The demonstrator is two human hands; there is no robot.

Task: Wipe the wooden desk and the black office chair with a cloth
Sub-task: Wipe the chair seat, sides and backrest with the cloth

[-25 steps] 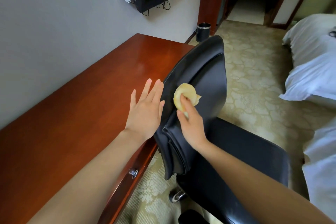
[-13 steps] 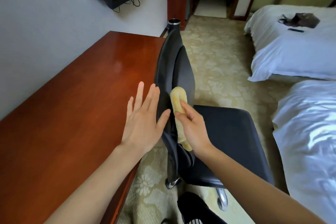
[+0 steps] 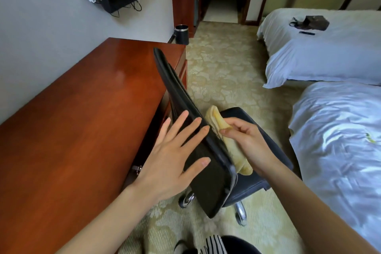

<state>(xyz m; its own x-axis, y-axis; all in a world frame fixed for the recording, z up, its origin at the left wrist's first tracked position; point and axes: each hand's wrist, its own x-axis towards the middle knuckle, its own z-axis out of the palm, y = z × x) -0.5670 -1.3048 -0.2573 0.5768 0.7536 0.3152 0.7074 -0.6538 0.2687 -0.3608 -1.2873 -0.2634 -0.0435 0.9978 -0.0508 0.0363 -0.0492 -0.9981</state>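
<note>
Hands: 2, both at the black leather office chair (image 3: 208,181). The left hand (image 3: 171,159) lies flat on the rear face of the backrest, four fingers and thumb straight and spread. The right hand (image 3: 247,144) is at the front face, thumb and fingers curled round 1 yellow folded cloth (image 3: 216,119), holding it against the backrest just above the seat. The backrest stands edge-on to the camera, tilted.

Chrome base legs (image 3: 241,212) seen under the chair: 2.

Left of the chair: 1 glossy red-brown wooden desk (image 3: 82,119), its edge just beside the backrest.

Right of the chair: 2 beds in white sheets, the nearer bed (image 3: 340,140) and the farther bed (image 3: 329,57); 1 brown bag (image 3: 315,22) lies on the farther.

Beyond the chair, past the desk's far end: 1 black cylindrical bin (image 3: 181,35) with a metal rim.
</note>
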